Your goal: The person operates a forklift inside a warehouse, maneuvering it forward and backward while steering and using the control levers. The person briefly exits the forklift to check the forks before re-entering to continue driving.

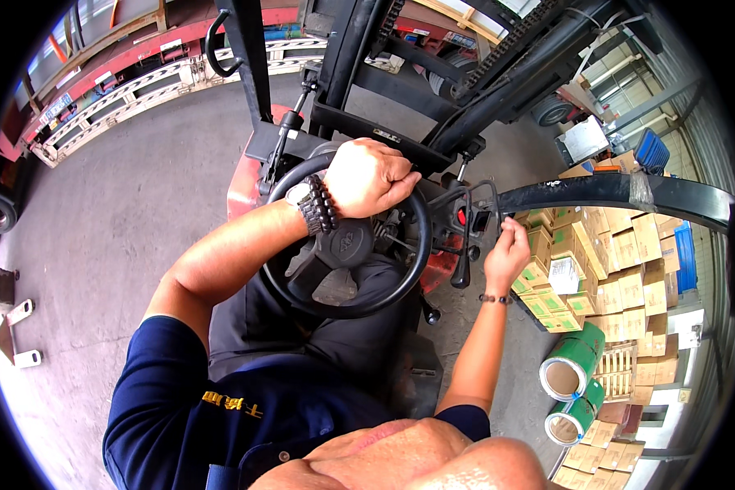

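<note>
I sit at the black steering wheel (427, 237) of a forklift. My left hand (370, 178) is closed over the upper right of its rim, the wrist bearing a watch and dark beads. Off to the right of the wheel, my right hand (508, 251) has its fingers curled at the end of a bent control lever (495, 196); the knob there is hidden by the fingers. Beside it, a second lever ends in a black knob (461, 271), which no hand touches. A smaller black knob (431, 315) shows lower down, near my leg.
Ahead rises the black forklift mast (335, 73), with a curved black bar (580, 192) to the right. Stacked cardboard cartons (629, 253) and green rolls (569, 363) stand on the right. A red truck bed (131, 61) lies beyond the grey floor (139, 196).
</note>
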{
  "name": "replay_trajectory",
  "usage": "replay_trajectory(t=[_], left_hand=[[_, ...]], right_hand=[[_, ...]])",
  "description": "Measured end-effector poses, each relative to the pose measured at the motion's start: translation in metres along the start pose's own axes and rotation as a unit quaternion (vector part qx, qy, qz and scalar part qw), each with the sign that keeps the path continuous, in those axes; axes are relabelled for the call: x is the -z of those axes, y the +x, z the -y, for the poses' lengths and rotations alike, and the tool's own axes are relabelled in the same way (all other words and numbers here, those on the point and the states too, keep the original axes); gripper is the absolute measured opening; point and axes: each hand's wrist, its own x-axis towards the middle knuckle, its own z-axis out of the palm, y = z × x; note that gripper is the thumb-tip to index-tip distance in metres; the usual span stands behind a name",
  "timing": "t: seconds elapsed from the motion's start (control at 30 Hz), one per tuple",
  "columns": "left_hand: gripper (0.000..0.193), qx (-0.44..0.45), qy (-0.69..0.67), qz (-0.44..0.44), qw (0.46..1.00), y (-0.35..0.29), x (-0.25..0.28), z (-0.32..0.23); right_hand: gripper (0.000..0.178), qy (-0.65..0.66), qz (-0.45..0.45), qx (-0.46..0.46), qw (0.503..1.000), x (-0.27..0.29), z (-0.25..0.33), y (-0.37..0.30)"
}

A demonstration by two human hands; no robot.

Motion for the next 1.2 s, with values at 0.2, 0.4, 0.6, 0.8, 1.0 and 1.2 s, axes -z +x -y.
replay_trajectory(t=[0.2,0.4,0.6,0.8,1.0,1.2], left_hand=[[0.032,0.003,-0.004,-0.003,1.0,-0.005,-0.004,0.0],[0.03,0.004,-0.007,-0.004,1.0,-0.002,-0.004,-0.003],[0.03,0.005,-0.002,-0.005,1.0,-0.001,-0.004,-0.004],[0.03,0.011,-0.005,0.001,1.0,0.002,-0.001,-0.007],[0.03,0.01,-0.008,0.001,1.0,0.0,-0.002,-0.005],[0.03,0.007,-0.003,0.0,1.0,-0.003,-0.002,-0.004]], right_hand=[[0.021,0.002,0.019,-0.08,0.997,-0.012,-0.001,0.03],[0.024,0.003,0.01,-0.072,0.997,-0.013,0.001,0.028],[0.024,-0.003,0.012,-0.078,0.997,-0.01,0.004,0.028],[0.023,0.011,-0.001,-0.071,0.997,-0.012,0.001,0.028],[0.023,0.004,0.001,-0.074,0.997,-0.013,0.002,0.026],[0.022,0.001,0.011,-0.089,0.996,-0.014,0.005,0.026]])
